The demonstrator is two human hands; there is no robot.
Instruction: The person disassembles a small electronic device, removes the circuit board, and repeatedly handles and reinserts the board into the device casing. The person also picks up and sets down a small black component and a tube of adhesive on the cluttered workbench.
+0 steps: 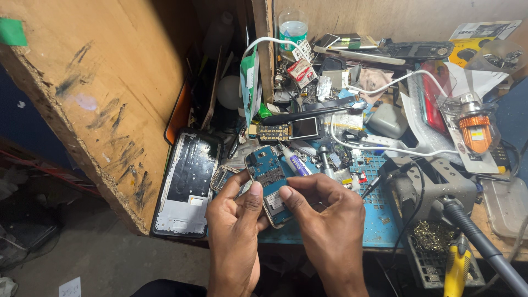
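Pinching a blue circuit board (268,179) between both thumbs, left hand (235,231) and right hand (324,217) grasp its edges; it looks light, stiff, fragile.

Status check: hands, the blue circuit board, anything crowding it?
Left hand and right hand both grip the blue circuit board. Phone frame left, soldering station right; neither touching.

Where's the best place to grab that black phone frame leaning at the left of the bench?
Probably the phone frame is best pinched across its long side edges near the lower end, coming from the front. That end overhangs the bench edge, while clutter crowds its top and a wooden panel flanks its left.
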